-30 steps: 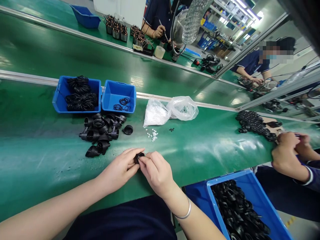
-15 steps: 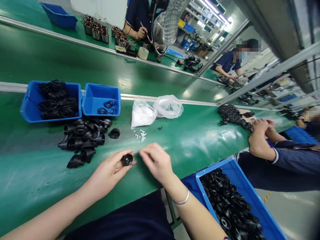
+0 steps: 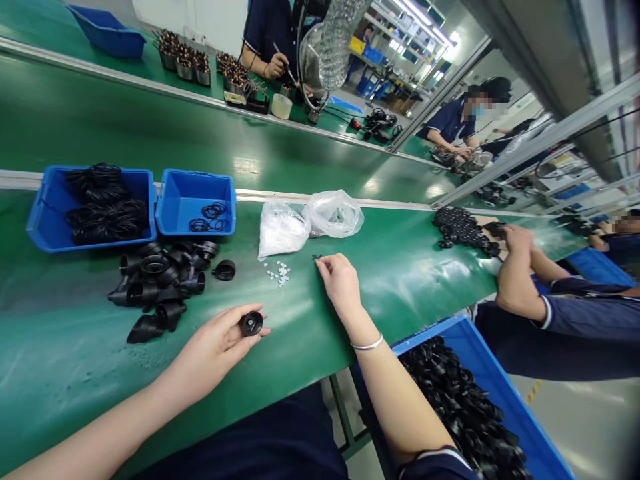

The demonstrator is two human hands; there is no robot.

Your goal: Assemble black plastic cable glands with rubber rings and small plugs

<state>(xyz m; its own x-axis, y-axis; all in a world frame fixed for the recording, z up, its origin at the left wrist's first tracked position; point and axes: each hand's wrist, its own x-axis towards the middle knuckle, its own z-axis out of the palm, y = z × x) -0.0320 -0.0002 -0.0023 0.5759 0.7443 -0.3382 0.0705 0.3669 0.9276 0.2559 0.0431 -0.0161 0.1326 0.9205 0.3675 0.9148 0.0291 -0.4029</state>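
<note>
My left hand point(image 3: 217, 343) holds a small round black plastic fitting point(image 3: 251, 324) between thumb and fingertips, just above the green bench point(image 3: 395, 280). My right hand point(image 3: 340, 280) is stretched forward, its fingertips pinched at a few tiny black pieces point(image 3: 316, 257) lying in front of the plastic bags. Whether a piece sits between those fingers is too small to tell. A scatter of small white bits point(image 3: 278, 272) lies to the left of that hand.
A pile of black fittings point(image 3: 160, 280) lies left. Behind it stand a blue bin of black rings point(image 3: 93, 207) and a blue bin point(image 3: 196, 203) with few rings. Two plastic bags point(image 3: 310, 220) lie behind. A blue crate of black parts point(image 3: 465, 407) sits lower right. A co-worker's hands point(image 3: 515, 243) work at the right.
My right hand left the fitting and reached forward to the tiny black pieces by the bags. My left hand kept the fitting and turned it face up.
</note>
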